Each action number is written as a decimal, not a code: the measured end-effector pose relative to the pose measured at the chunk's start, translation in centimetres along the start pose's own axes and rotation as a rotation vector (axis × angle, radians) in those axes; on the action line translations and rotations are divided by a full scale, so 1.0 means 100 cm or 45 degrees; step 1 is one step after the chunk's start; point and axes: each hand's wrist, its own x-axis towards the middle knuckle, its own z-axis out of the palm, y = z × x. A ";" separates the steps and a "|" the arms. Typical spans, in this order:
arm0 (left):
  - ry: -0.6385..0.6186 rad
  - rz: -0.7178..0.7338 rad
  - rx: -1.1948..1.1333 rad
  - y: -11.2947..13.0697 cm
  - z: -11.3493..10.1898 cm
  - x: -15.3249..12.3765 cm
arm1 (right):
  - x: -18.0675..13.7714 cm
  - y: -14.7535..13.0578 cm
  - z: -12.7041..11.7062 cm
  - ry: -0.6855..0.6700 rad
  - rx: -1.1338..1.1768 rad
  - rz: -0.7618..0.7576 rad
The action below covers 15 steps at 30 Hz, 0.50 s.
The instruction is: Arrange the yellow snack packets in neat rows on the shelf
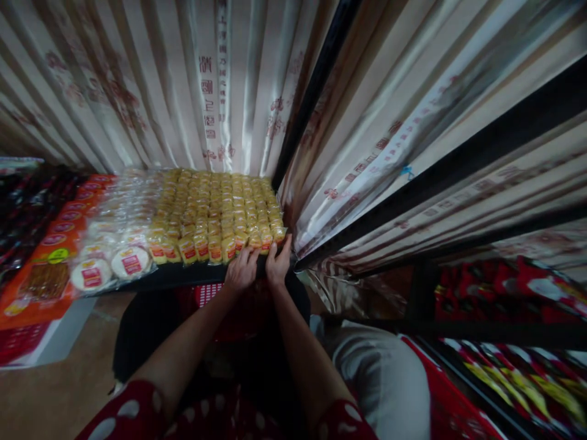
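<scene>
Rows of small yellow cakes in clear wrappers stand packed together on a dark shelf. At the front right of these rows, my left hand rests its fingers against the front packets. My right hand is at the right end corner, fingers stretched upward and touching the last packets. The hands are close together but apart, and neither is wrapped round a packet. Left of the yellow rows are rows of round white packaged cakes.
Orange snack bags and dark packets lie farther left. Pleated printed curtains hang behind, with a black frame bar slanting at right. A red basket is below my hands. Red packets fill a right shelf; a grey-trousered leg is beside me.
</scene>
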 end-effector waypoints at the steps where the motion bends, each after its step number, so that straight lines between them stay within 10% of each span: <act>1: 0.002 -0.014 -0.024 0.001 -0.001 -0.005 | -0.002 -0.002 -0.003 0.023 0.035 0.013; 6: -0.113 -0.027 -0.201 0.000 -0.009 -0.064 | -0.047 -0.009 -0.020 0.104 0.240 0.102; 15: -1.083 -0.388 -0.370 -0.029 -0.004 -0.147 | -0.140 0.038 0.004 -0.867 -0.080 0.326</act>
